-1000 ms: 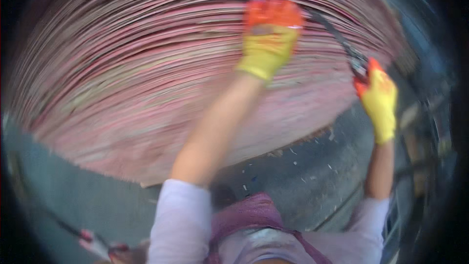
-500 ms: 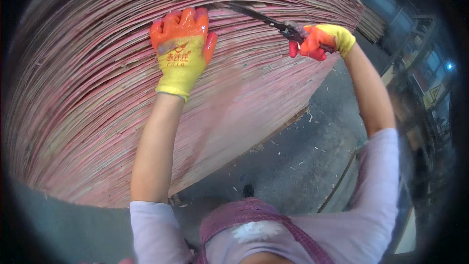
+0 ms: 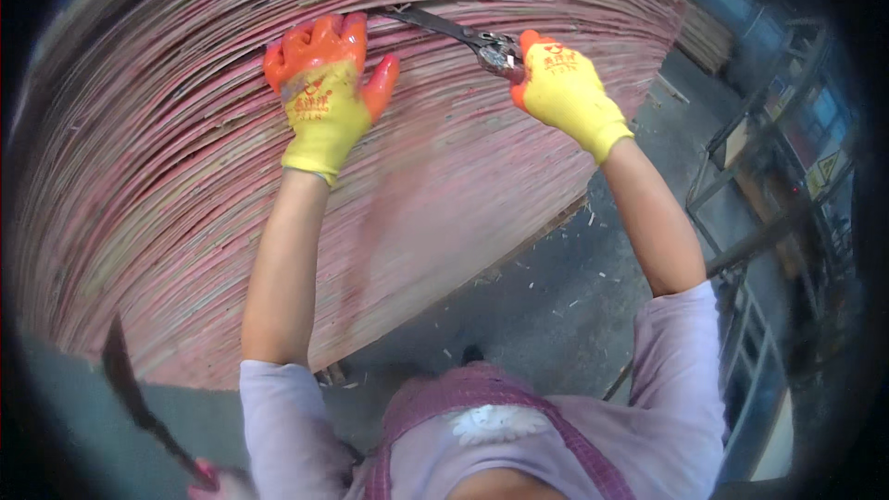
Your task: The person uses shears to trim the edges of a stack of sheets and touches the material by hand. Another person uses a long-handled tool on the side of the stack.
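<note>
A tall stack of thin sheets, perhaps wood veneer or plywood (image 3: 444,167), shows its pink and tan edges. My left hand (image 3: 324,83), in a yellow glove with an orange coated front, lies against the upper edges with the thumb apart, holding nothing that I can see. In the same kind of glove, my right hand (image 3: 565,88) is closed round the handle of a long dark blade tool (image 3: 435,23). The tool's tip touches the sheet edges just right of my left fingers, and may reach between them. My right fingers are mostly hidden behind the hand.
At the lower left, another person's hand (image 3: 208,477) holds a similar dark blade (image 3: 125,375) near the stack's corner. Grey floor (image 3: 519,306) with pale scraps lies below the stack. A metal frame (image 3: 741,148) with a yellow warning sign (image 3: 822,171) stands at the right.
My right hand has moved left and turned so its back shows, and the blade has shifted left. My left hand has slid slightly left. The other person's blade has come into view.
</note>
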Motion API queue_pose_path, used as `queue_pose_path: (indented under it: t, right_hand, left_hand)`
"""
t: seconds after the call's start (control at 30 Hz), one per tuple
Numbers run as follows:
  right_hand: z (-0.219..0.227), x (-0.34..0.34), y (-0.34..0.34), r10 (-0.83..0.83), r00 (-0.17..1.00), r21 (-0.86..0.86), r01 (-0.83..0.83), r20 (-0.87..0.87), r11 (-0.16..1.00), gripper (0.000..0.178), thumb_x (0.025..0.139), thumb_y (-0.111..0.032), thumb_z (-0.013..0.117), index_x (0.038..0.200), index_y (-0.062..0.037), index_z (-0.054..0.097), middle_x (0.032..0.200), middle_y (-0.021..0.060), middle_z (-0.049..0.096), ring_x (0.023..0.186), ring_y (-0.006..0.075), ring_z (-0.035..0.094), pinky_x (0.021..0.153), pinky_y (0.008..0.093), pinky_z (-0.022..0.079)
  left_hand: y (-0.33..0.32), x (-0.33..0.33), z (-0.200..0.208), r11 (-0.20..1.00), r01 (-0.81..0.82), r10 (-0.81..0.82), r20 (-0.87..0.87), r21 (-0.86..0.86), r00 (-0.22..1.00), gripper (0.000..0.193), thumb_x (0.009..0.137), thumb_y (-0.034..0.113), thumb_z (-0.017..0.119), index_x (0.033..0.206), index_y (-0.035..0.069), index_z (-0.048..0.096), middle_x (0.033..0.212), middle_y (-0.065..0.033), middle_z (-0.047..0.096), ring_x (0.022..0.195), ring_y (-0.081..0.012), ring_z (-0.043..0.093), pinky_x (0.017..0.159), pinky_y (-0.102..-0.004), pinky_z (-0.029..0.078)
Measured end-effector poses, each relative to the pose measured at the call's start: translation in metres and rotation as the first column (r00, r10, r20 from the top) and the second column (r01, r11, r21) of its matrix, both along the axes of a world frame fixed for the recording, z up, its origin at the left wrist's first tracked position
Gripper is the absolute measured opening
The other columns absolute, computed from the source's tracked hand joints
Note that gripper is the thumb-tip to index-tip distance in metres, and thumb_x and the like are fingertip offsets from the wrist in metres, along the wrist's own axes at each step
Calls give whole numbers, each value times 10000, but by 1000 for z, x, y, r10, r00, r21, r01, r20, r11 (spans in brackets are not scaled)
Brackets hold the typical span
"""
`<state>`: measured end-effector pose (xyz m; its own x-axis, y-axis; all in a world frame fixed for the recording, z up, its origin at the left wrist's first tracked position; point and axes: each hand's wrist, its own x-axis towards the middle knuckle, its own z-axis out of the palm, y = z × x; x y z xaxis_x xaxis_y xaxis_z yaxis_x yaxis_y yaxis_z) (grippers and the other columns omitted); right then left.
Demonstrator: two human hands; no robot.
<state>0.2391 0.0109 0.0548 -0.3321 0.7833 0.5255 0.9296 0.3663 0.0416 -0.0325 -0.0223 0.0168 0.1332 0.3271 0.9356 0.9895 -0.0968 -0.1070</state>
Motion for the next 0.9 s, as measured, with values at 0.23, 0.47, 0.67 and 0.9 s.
queue_pose_path:
  t: [0.23,0.47,0.67,0.9]
  right_hand:
    - [-42,6,7,106,964,326,-22,-244,945,401,830,-174,714,1169,-37,550,1040,224,692,958,452,677,817,539,545]
    - [-21,13,11,97,995,-14,-98,-26,995,351,836,-164,698,1123,-33,543,942,238,698,941,454,674,780,550,532]
    - [-5,22,12,198,980,-201,-201,-34,959,237,864,-189,654,1013,-10,609,912,260,697,929,475,662,815,553,521]
    - [-15,26,14,249,967,-153,-254,-50,955,256,761,-146,630,985,-33,683,975,246,706,957,460,664,824,540,532]
  left_hand:
    - [-28,11,-2,805,540,-569,59,246,821,405,801,120,819,1197,99,734,1104,-84,729,1083,-266,640,999,-393,457]
    - [15,100,-77,280,890,-213,927,361,-309,515,1000,403,689,1379,62,617,1272,-52,687,1195,-204,616,1033,-417,494]
    - [82,144,-50,-442,565,11,634,697,-773,622,1046,383,605,1580,144,393,1534,-174,514,1386,-296,528,1139,-534,436]
    - [76,172,-59,-448,494,-53,529,745,-847,733,975,260,689,1602,131,333,1540,-199,507,1375,-319,539,1139,-498,450]
